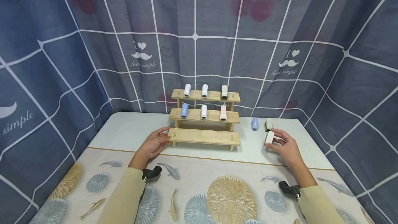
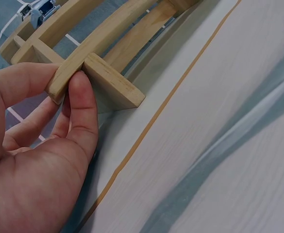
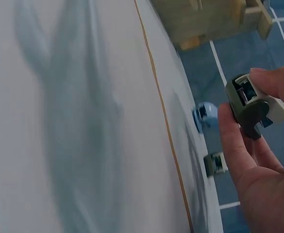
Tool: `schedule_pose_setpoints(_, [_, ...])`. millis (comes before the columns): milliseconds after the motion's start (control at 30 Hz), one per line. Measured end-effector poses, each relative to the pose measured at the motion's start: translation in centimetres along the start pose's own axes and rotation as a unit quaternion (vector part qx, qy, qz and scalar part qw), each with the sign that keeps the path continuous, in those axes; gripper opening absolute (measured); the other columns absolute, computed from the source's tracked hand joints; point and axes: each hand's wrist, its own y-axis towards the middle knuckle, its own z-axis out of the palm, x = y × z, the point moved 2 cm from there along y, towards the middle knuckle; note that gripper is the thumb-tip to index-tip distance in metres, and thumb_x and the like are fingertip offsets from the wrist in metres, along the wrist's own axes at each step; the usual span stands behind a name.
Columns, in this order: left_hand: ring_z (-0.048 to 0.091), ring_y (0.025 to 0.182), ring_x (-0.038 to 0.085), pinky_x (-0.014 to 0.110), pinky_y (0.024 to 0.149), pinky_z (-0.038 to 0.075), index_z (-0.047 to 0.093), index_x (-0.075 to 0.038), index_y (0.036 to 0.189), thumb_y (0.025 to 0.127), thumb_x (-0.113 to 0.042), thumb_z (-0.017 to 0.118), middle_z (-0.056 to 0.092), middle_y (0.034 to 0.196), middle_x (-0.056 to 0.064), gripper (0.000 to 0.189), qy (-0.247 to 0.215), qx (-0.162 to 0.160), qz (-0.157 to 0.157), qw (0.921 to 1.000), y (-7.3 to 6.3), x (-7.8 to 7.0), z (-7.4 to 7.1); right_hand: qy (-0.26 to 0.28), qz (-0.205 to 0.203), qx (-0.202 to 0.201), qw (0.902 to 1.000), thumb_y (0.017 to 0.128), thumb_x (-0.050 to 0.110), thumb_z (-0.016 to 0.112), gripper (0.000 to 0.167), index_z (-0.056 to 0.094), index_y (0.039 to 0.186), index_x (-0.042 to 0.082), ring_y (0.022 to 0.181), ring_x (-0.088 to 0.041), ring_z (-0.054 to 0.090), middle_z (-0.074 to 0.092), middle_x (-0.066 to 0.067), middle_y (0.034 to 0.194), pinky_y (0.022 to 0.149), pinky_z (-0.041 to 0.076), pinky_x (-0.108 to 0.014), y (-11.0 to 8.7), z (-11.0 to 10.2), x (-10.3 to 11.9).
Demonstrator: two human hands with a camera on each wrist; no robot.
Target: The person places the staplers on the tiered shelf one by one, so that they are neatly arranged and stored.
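Note:
My right hand (image 1: pixel 284 146) pinches a cream and dark green mini stapler (image 3: pixel 248 102) between thumb and fingers, above the white tabletop to the right of a wooden three-step stand (image 1: pixel 203 136). My left hand (image 1: pixel 153 143) grips the left end of the stand's lowest board (image 2: pixel 74 68), thumb on one face and fingers on the other. That lowest board bears nothing. On the middle board stand a blue stapler (image 1: pixel 185 110), a white one (image 1: pixel 204 112) and a pink one (image 1: pixel 223 112). The top board carries two white staplers (image 1: pixel 187 90) and a cream and dark one (image 1: pixel 224 92).
To the right of the stand, a blue stapler (image 1: pixel 255 124) and a cream and green stapler (image 1: pixel 268 124) sit on the table, close beyond my right hand. A patterned cloth (image 1: pixel 174 196) covers the near side. A dark checked curtain (image 1: pixel 174 51) hangs close behind the stand.

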Motion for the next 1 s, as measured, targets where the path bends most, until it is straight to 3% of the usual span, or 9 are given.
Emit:
schedule_pose_setpoints(167, [0.066, 0.091, 0.01, 0.02, 0.079, 0.059, 0.03, 0.001, 0.158, 0.095, 0.012, 0.055, 0.062, 0.11, 0.002, 0.068, 0.002, -0.001, -0.002, 1.0, -0.1, -0.1, 0.0, 0.029, -0.018, 0.009, 0.9994, 0.08, 0.012, 0.088, 0.076, 0.051, 0.146, 0.002, 0.101, 0.005, 0.064, 0.06, 0.019, 0.117, 0.077, 0.056, -0.013, -0.8, 1.3, 0.9])
schedule_pose_setpoints(433, [0.066, 0.091, 0.01, 0.02, 0.079, 0.059, 0.03, 0.003, 0.158, 0.096, 0.011, 0.056, 0.06, 0.108, 0.002, 0.068, 0.004, 0.003, 0.0, 1.0, -0.1, -0.1, -0.2, 0.047, -0.022, 0.039, 0.9979, 0.079, 0.013, 0.088, 0.075, 0.053, 0.145, 0.005, 0.103, 0.003, 0.065, 0.062, 0.019, 0.119, 0.078, 0.058, -0.016, -2.0, 3.0, 2.4])
schedule_pose_setpoints(833, [0.065, 0.089, 0.01, 0.019, 0.077, 0.059, 0.03, 0.002, 0.158, 0.096, 0.011, 0.055, 0.06, 0.107, 0.002, 0.068, 0.011, -0.002, -0.004, 0.9999, -0.2, -0.2, -0.1, 0.061, -0.018, 0.089, 0.994, 0.078, 0.011, 0.089, 0.074, 0.055, 0.143, 0.004, 0.108, -0.002, 0.062, 0.062, -0.013, 0.135, 0.08, 0.059, -0.02, -3.5, 5.8, 4.9])
schedule_pose_setpoints(1000, [0.065, 0.089, 0.01, 0.019, 0.077, 0.059, 0.03, 0.002, 0.158, 0.096, 0.011, 0.055, 0.06, 0.108, 0.002, 0.067, 0.012, 0.001, -0.002, 0.9999, -0.2, -0.3, 0.0, 0.07, -0.022, 0.113, 0.9909, 0.078, 0.01, 0.088, 0.073, 0.056, 0.143, 0.005, 0.114, -0.008, 0.061, 0.059, -0.017, 0.141, 0.081, 0.059, -0.021, -3.9, 7.3, 5.8])
